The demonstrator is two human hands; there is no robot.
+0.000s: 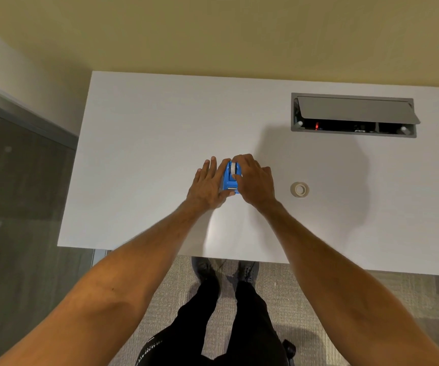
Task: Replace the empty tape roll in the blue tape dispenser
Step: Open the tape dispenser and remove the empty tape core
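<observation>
- White table (144,143): smooth matte top, near edge and left edge both in view, right side cut off by the frame; lots of bare surface left of the hands and toward the far wall.
- Blue tape dispenser (229,180) sits mid-table, well in from every edge, cutter end toward the person.
- Left hand (209,184): fingers straight, palm flat against the dispenser's left side, thumb curled under near the cutter end — bracing, not wrapped round it.
- Right hand (254,180): draped over the dispenser's right side and top, fingertips curled down onto the roll (233,167) seated in it; looks like a pinch on the roll, but the fingers hide the contact, so can't tell for sure.
- Roll in the dispenser: only a pale grey-white strip shows; how much tape is on it is hard to make out.
- Loose tape roll (300,189): flat on the table, right of the right hand, apart from it; pale, translucent ring w/ open centre.
- Cable box (353,115): grey metal recess at far right, lid tilted up, dark inside w/ a small red light; contents too small to read.
- Below the near edge: grey carpet, black trousers, dark shoes partly under the table.
</observation>
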